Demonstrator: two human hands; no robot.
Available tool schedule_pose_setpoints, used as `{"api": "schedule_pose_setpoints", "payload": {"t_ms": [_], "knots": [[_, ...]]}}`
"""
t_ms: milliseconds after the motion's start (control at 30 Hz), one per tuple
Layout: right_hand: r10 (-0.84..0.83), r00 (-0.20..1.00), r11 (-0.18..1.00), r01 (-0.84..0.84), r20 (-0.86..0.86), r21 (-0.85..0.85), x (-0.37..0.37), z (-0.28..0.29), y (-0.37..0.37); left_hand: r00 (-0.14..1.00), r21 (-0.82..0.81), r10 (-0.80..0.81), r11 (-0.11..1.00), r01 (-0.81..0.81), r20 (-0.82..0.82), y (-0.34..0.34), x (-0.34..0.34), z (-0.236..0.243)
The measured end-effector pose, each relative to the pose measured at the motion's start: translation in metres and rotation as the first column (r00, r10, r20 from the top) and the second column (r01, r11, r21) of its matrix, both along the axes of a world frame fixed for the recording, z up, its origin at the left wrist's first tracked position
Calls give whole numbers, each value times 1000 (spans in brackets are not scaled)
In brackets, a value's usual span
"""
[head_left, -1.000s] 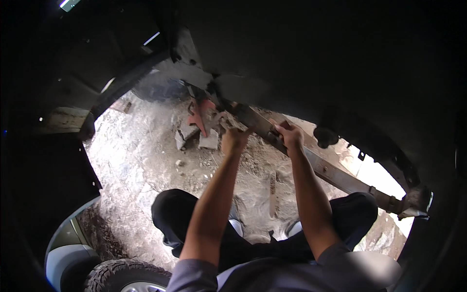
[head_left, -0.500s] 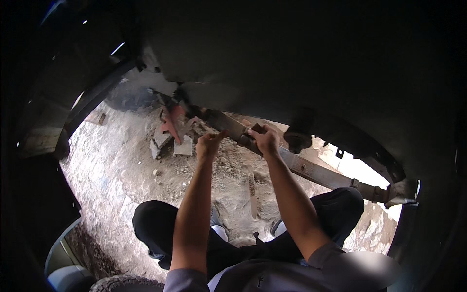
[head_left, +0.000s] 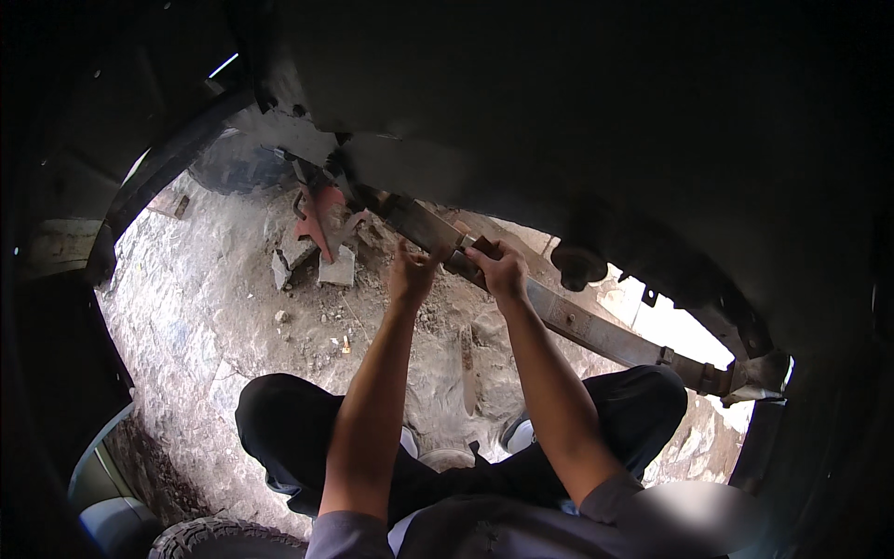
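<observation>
A long steel leaf spring [head_left: 596,326] runs slantwise under the dark vehicle body, from upper left down to the right. My right hand [head_left: 504,272] is closed around a small rusty brown block [head_left: 483,248] and rests against the spring's near edge. To its left, my left hand [head_left: 413,274] is raised beside the same spring, close to a metal clamp band [head_left: 454,258]. The left fingertips are smeared against the dark metal, so I cannot make out their grip. Both forearms reach up between my bent knees.
Beyond my left hand stands a red metal stand [head_left: 319,219] among grey concrete chunks [head_left: 337,267]. A flat rusty strip [head_left: 467,370] lies on the dirt ground. A dark rubber bump stop [head_left: 577,265] hangs beyond the spring. A tyre [head_left: 228,540] shows at lower left.
My left hand has turned and its fingers have shifted toward the clamp band. The right hand keeps the brown block at the spring. The whole view has shifted slightly.
</observation>
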State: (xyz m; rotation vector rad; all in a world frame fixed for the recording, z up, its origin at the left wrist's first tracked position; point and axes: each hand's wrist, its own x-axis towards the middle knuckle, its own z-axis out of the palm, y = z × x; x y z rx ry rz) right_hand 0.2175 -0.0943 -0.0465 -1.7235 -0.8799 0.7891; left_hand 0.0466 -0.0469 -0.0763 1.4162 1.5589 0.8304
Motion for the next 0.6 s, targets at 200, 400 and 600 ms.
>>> {"api": "schedule_pose_setpoints", "payload": {"t_ms": [200, 400, 600], "knots": [[-88, 995, 996, 89, -41, 22, -6, 7, -3, 994, -48, -107, 993, 108, 28, -7, 10, -11], [-81, 990, 996, 78, -111, -35, -3, 12, -1, 988, -45, -130, 990, 134, 86, -5, 6, -18], [-142, 989, 990, 142, -38, 15, -11, 24, 18, 969, -38, -99, 995, 93, -227, -16, 10, 16]]}}
